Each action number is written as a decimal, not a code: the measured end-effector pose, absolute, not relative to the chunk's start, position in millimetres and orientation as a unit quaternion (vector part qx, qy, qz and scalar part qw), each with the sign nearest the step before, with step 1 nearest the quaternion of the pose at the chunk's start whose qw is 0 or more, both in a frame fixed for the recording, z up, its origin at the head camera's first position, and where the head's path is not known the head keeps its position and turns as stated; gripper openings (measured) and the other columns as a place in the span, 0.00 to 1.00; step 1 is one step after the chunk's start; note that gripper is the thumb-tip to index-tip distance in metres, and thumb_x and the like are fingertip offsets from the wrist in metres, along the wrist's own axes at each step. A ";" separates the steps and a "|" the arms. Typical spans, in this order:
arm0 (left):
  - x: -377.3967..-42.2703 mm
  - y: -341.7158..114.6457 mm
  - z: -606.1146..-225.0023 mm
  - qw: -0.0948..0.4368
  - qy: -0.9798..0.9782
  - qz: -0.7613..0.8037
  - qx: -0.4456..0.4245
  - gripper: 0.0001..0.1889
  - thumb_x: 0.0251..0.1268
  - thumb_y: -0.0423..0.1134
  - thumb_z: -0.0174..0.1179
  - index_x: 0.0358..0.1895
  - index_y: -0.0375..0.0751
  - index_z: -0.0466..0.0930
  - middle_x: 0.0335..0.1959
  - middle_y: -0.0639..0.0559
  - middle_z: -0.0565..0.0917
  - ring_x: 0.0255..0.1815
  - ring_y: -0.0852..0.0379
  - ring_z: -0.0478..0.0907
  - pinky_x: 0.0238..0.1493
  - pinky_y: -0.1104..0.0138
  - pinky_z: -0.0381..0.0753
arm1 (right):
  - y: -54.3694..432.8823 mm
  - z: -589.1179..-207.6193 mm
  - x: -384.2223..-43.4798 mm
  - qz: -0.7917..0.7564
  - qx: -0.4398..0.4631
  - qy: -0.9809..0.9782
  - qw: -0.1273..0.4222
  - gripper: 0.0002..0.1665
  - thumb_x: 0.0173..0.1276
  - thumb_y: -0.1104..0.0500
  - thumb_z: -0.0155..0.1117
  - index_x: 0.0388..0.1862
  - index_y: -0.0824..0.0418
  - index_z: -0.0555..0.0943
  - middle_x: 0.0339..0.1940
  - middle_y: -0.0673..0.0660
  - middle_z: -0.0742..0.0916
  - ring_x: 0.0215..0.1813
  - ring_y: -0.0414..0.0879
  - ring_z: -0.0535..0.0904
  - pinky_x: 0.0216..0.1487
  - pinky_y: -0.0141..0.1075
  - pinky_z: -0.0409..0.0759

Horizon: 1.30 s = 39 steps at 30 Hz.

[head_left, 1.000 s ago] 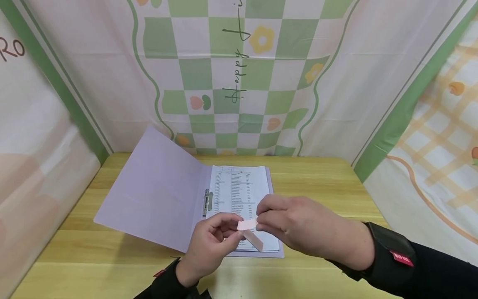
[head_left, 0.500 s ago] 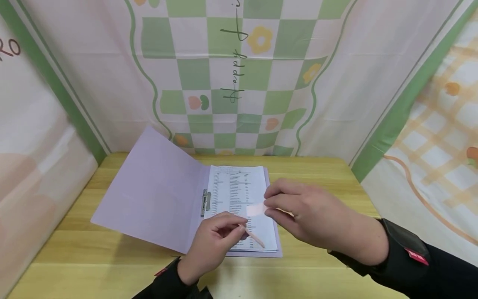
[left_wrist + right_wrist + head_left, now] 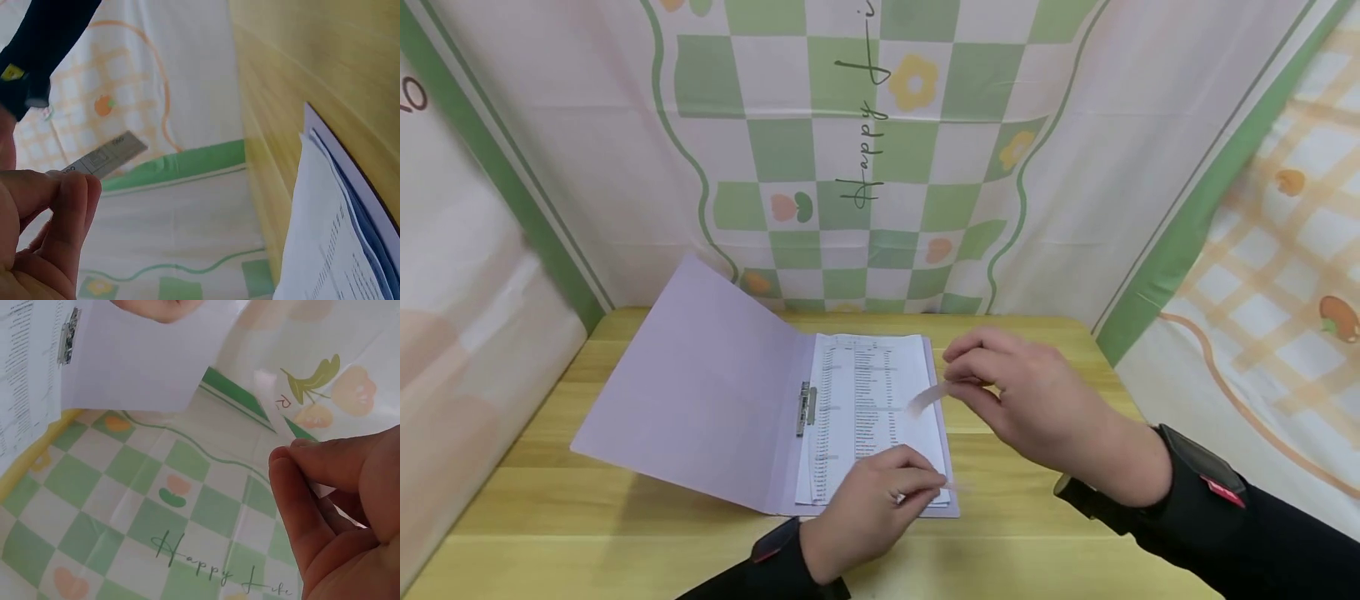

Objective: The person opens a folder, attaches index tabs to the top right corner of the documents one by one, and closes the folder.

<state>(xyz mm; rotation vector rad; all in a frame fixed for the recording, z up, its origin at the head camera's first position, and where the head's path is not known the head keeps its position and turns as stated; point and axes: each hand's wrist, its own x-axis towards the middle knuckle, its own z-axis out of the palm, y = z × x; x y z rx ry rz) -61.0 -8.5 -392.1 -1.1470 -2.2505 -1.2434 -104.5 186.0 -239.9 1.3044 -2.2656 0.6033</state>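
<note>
An open lilac folder [image 3: 692, 392] lies on the wooden table with printed sheets [image 3: 880, 392] on its right side. Above the sheets' right edge, my right hand [image 3: 1037, 408] pinches one end of a thin pale pink sticky note strip [image 3: 927, 399]. The strip's free end sticks out from thumb and fingertips in the right wrist view, pale and slightly blurred. Lower down, over the bottom of the sheets, my left hand [image 3: 876, 512] pinches a small sticky note pad [image 3: 109, 156]. Its greyish underside with printed marks shows in the left wrist view; the head view shows it edge-on and blurred.
A metal clip [image 3: 806, 408] sits by the folder's spine. The folder's cover stands partly raised to the left. Patterned cloth [image 3: 850, 167] hangs behind the table [image 3: 1000, 550] and along both sides.
The strip has come away from the pad. My right hand has moved up and right with it, while my left hand has shifted right and turned over with the pad.
</note>
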 end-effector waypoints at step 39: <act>-69.8 108.1 -430.5 0.012 -0.865 0.040 -0.500 0.10 0.72 0.46 0.58 0.32 0.62 0.85 0.24 0.67 0.74 0.24 0.68 0.65 0.21 0.74 0.64 | 214.4 -246.9 -121.7 0.171 0.398 -0.883 0.184 0.12 0.57 0.66 0.77 0.31 0.50 0.84 0.29 0.39 0.80 0.30 0.34 0.74 0.31 0.35 0.77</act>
